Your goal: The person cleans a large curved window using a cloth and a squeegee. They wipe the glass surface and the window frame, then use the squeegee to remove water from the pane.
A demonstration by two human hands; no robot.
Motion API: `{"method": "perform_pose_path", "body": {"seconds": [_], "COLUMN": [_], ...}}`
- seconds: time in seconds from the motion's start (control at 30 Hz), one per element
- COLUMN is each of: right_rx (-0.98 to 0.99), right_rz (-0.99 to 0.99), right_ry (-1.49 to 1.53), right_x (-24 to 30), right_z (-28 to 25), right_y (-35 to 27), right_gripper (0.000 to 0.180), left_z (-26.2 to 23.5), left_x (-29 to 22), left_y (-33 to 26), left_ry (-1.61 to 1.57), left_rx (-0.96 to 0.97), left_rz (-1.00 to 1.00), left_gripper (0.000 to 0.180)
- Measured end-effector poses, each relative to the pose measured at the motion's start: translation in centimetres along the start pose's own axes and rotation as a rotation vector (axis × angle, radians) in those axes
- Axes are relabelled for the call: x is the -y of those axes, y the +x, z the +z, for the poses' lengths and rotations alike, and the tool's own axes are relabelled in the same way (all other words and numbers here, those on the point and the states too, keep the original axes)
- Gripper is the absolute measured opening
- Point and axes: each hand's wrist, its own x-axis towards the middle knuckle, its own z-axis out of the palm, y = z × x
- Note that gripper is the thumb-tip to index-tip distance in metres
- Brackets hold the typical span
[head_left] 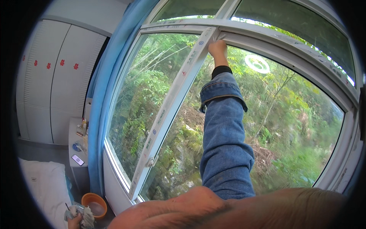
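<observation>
My right hand (218,49) reaches high up, its arm in a rolled denim sleeve. Its fingers are closed at the upper corner of the window sash (280,49), where the top rail meets the upright. A small pale bit shows at the fingertips, too little to name. Low at the left edge, my left hand (75,221) is closed around a crumpled whitish cloth (88,216). Something greyish with a thin dark stick shows beside that cloth; its kind is unclear. Both window panes look out on a green slope.
An orange basin (100,199) stands on the floor below the window. A blue curtain (100,114) hangs at its left side. Further left are a desk with a phone (77,160) and small items, a white-covered bed (44,183) and a pale wardrobe (72,87). The sash latch (151,161) juts from the upright.
</observation>
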Motion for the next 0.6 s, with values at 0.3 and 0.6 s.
{"method": "perform_pose_path", "body": {"seconds": [0.3, 0.6], "right_rx": [0.081, 0.298], "right_rz": [-0.145, -0.156], "right_ry": [-0.163, -0.253], "right_x": [-0.8, -2.5], "right_z": [-1.0, 1.2], "right_y": [-1.6, -17.0], "right_gripper": [0.030, 0.024], "left_z": [0.7, 1.3], "left_x": [2.9, 3.0], "left_y": [2.1, 2.9], "left_ry": [0.006, -0.204], "left_rx": [0.169, 0.211], "left_rz": [0.023, 0.049], "left_gripper": [0.037, 0.037]}}
